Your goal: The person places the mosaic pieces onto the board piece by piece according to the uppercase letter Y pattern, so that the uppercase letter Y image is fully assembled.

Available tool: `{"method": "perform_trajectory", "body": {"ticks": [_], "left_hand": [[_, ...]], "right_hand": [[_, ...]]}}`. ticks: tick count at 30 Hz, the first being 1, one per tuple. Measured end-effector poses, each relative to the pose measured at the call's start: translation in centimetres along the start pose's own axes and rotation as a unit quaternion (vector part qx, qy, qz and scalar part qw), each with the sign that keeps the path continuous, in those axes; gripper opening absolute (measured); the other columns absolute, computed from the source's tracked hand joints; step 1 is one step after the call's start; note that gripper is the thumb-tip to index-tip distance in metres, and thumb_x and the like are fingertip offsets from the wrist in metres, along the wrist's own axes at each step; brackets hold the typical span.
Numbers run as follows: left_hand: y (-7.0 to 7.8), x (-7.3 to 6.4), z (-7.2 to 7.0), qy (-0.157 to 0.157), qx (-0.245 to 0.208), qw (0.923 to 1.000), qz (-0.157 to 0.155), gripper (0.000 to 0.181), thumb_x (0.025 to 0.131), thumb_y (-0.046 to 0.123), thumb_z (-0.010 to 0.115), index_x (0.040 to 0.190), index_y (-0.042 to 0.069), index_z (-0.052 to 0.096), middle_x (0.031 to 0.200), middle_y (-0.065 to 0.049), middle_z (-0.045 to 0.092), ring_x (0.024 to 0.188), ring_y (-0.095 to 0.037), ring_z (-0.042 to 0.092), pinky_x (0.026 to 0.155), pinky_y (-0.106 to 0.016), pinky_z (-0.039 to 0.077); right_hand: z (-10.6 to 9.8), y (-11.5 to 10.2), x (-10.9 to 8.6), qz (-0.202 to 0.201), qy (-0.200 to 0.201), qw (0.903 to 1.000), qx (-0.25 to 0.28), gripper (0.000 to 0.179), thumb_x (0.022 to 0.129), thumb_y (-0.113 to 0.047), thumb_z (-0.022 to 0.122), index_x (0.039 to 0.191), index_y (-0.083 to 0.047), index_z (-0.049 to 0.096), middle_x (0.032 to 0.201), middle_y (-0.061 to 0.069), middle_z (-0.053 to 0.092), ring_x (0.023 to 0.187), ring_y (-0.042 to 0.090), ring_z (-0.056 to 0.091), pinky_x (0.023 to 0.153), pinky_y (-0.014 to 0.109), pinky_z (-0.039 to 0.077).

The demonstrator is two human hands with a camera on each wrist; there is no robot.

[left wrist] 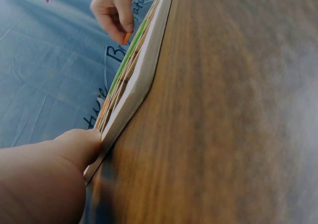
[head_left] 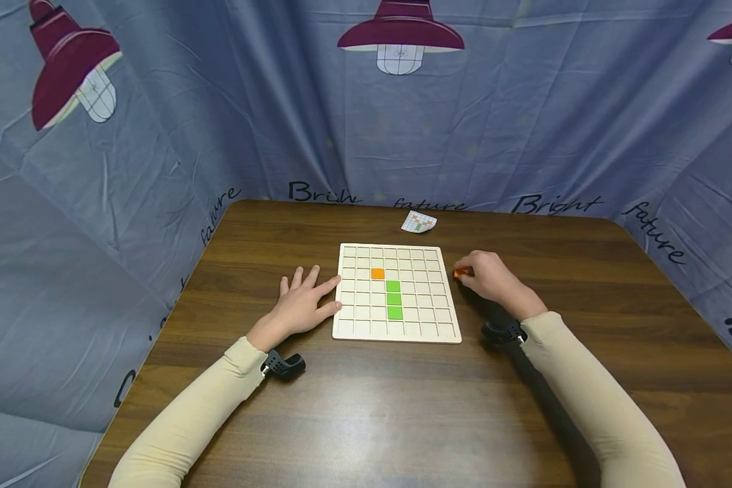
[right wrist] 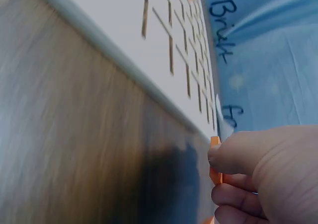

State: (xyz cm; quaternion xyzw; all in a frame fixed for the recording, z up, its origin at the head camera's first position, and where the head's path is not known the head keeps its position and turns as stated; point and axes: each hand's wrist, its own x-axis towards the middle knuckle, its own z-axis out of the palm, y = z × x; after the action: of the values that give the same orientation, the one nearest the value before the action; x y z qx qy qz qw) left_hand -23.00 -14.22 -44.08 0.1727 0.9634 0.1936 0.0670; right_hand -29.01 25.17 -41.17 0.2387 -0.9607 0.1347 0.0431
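A cream square board (head_left: pixel 355 330) with a grid of shallow recesses lies flat on the table. One orange tile (head_left: pixel 377 274) sits in it, and a column of green tiles (head_left: pixel 394 299) fills cells near its middle. My left hand (head_left: pixel 299 307), fingers spread, rests at the left edge, with thumb and index fingertip touching the rim. Just beyond the opposite edge, my right hand (head_left: pixel 491 276) pinches a small orange tile (right wrist: pixel 214 159) between thumb and fingers. A second bit of orange (right wrist: pixel 208 220) shows below those fingers in the right wrist view, mostly cut off by the frame.
Behind the board, near the back of the wooden table (head_left: pixel 366 407), lies a small paper card (head_left: pixel 419 221) printed with a coloured grid pattern. Blue curtains (head_left: pixel 317 122) with lamp prints and lettering hang around the far side and both flanks.
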Motion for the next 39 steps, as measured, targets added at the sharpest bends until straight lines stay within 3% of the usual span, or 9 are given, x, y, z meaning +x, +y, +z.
{"method": "perform_trajectory", "body": {"ticks": [10, 18, 27, 39], "left_hand": [[0.1, 0.1, -0.1, -0.005, -0.001, 1.0, -0.004, 0.063, 0.102, 0.053, 0.051, 0.159, 0.028, 0.038, 0.169, -0.024, 0.018, 0.155, -0.056, 0.007, 0.117, -0.078, 0.007], [0.4, 0.2, -0.1, -0.008, 0.001, 1.0, -0.005, 0.063, 0.102, 0.054, 0.05, 0.159, 0.029, 0.038, 0.169, -0.024, 0.018, 0.155, -0.056, 0.007, 0.117, -0.078, 0.007], [0.1, 0.3, 0.0, -0.007, 0.0, 1.0, -0.003, 0.063, 0.102, 0.054, 0.05, 0.159, 0.029, 0.037, 0.169, -0.024, 0.018, 0.155, -0.055, 0.006, 0.117, -0.078, 0.006], [-0.2, 0.2, 0.1, -0.006, 0.011, 0.9999, -0.008, 0.063, 0.103, 0.054, 0.049, 0.159, 0.029, 0.038, 0.169, -0.024, 0.019, 0.154, -0.056, 0.009, 0.117, -0.078, 0.008]], "right_hand": [[0.3, -4.2, 3.0, -0.028, -0.016, 0.9991, 0.028, 0.018, 0.09, -0.005, 0.072, 0.106, 0.001, 0.078, 0.097, 0.018, 0.073, 0.081, 0.025, 0.061, 0.071, 0.039, 0.05], [0.9, -7.1, 5.3, -0.054, -0.024, 0.9979, 0.028, 0.019, 0.093, -0.004, 0.069, 0.109, -0.001, 0.078, 0.103, 0.017, 0.075, 0.091, 0.028, 0.066, 0.077, 0.042, 0.053], [2.3, -10.0, 7.2, -0.105, -0.017, 0.9937, 0.037, 0.01, 0.091, -0.001, 0.067, 0.086, -0.006, 0.075, 0.086, 0.011, 0.071, 0.079, 0.023, 0.058, 0.071, 0.036, 0.047], [3.7, -12.9, 9.9, -0.118, -0.019, 0.9925, 0.027, 0.013, 0.09, 0.001, 0.067, 0.081, -0.005, 0.076, 0.09, 0.01, 0.077, 0.082, 0.026, 0.064, 0.076, 0.04, 0.053]]}}
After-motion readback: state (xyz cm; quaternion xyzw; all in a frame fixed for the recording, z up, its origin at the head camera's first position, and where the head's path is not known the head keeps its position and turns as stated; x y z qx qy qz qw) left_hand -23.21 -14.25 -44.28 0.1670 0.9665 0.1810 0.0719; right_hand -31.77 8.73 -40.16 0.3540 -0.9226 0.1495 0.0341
